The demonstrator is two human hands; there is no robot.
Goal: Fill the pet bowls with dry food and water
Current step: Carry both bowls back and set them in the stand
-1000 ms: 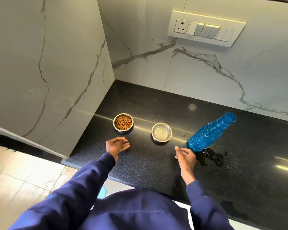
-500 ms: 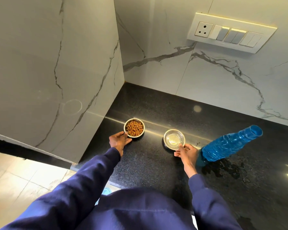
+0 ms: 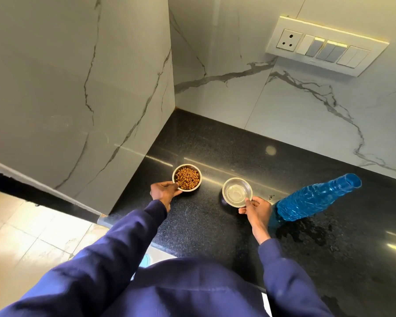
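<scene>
Both hands have closed in on the bowls since a second ago, when they hovered short of them with nothing held.

Nearest us: dark blue sleeves (image 3: 114,248), both arms reaching forward over the black speckled tabletop (image 3: 215,143).

Left hand (image 3: 164,193): fingers curled on the near-left rim of the food bowl (image 3: 188,165), thumb tip at the rim. Firm grip.

Right hand (image 3: 256,210): thumb and fingers pinching the near-right rim of the water bowl (image 3: 224,188).

Whether either bowl is clear of the tabletop, we cannot tell.

Food bowl: small, steel, filled with brown kibble (image 3: 188,177). It sits left of the water bowl, near the side wall, with a gap between the two bowls.

Water bowl: same kind, with clear water (image 3: 237,192) in it.

Just right of the right hand stands a blue ribbed bottle (image 3: 316,199), mouth open, base on the tabletop. A wet patch (image 3: 306,234) spreads on the near side of its base.

Farther back: white veined marble walls meeting in a corner, and a switch plate (image 3: 325,50) with one socket high on the right wall.
</scene>
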